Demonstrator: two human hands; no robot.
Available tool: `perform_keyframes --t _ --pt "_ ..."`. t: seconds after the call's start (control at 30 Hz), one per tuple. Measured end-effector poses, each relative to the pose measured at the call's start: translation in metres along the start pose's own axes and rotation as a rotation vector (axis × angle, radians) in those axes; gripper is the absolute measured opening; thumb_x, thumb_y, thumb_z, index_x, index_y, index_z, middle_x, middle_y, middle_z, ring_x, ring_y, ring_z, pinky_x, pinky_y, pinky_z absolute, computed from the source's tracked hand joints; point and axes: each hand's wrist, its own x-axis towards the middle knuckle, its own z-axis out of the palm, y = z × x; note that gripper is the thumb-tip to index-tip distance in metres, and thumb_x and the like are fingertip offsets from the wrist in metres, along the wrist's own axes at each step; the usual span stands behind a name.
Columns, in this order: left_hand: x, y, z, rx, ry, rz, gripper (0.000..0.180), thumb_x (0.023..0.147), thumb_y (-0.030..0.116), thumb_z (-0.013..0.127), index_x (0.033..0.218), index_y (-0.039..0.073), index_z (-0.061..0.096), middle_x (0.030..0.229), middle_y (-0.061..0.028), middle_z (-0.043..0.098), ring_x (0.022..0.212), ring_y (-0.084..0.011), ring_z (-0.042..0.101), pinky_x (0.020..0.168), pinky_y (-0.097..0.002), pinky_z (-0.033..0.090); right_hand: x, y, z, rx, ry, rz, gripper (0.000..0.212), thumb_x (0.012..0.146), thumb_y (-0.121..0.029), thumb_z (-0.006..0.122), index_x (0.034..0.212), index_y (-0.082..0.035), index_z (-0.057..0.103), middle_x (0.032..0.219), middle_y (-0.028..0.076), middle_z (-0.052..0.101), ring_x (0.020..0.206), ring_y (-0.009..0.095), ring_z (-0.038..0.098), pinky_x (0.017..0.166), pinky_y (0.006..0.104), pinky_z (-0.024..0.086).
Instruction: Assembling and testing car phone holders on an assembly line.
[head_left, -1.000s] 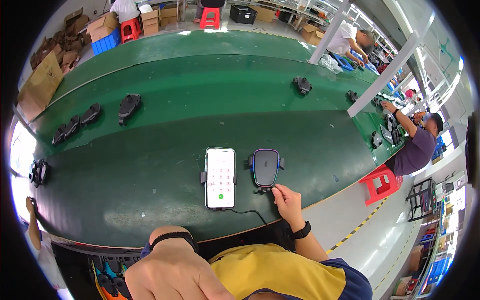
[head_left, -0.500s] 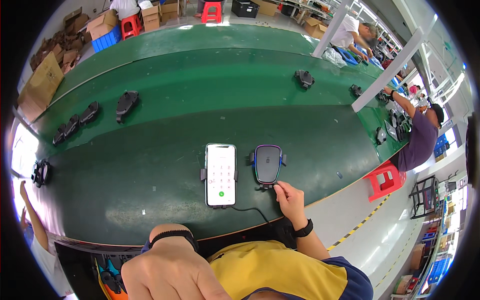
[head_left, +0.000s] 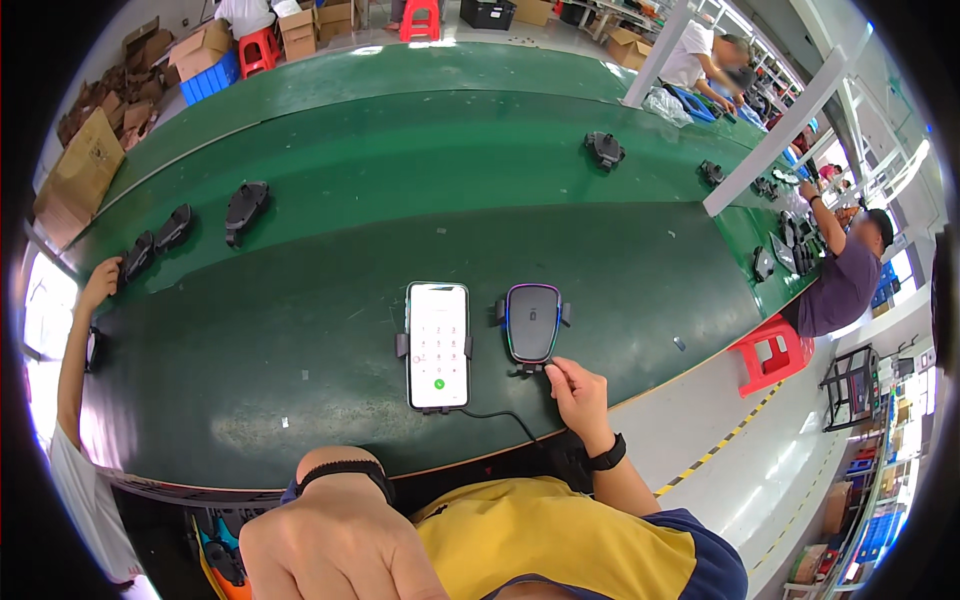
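Because the right hand (head_left: 580, 402) is pinched, thumb to forefinger, at the lower corner of the black mount (head_left: 533, 322) just ahead, light pressure seems best kept, though whether the left hand (head_left: 335, 555) is closed cannot be told.

Brightly lit fisheye view in which white glare floods the left rim, pale sheen marks the green tabletop (head_left: 250, 375) and light floor (head_left: 685, 425), the phone screen (head_left: 438, 312) glows, straight edges bow, and black vignetting encloses the field.
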Motion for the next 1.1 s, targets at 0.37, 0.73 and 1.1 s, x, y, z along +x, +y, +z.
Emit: perform_keyframes --t 0.37,0.73,1.1 --pt "-0.001 -0.003 -0.003 0.001 0.006 -0.001 0.038 0.087 0.013 0.051 0.050 0.003 0.047 0.044 -0.0058 0.039 0.036 -0.0158 0.041 0.082 -0.0411 0.051 0.001 0.003 -0.001 -0.023 0.010 -0.030 0.015 0.083 -0.011 0.061 0.090 0.002 0.061 0.057 0.007 0.056 0.047 0.011 0.053 0.046 0.0217 0.041" --pt "-0.003 -0.006 -0.007 -0.006 0.047 -0.005 0.039 0.087 0.012 0.050 0.049 0.002 0.046 0.043 -0.0056 0.039 0.036 -0.0159 0.040 0.083 -0.0410 0.051 0.004 0.007 -0.001 -0.016 0.001 -0.001 0.015 0.082 -0.013 0.062 0.089 0.000 0.061 0.060 0.010 0.056 0.046 0.017 0.052 0.046 0.0250 0.041" --pt "-0.006 -0.006 -0.004 -0.041 0.049 -0.023 0.040 0.087 0.010 0.050 0.049 0.001 0.046 0.043 -0.0051 0.038 0.036 -0.0155 0.040 0.082 -0.0414 0.052 0.003 0.011 0.000 -0.024 0.010 -0.008 0.016 0.081 -0.013 0.062 0.089 0.001 0.061 0.060 0.009 0.057 0.046 0.016 0.053 0.047 0.0245 0.041"
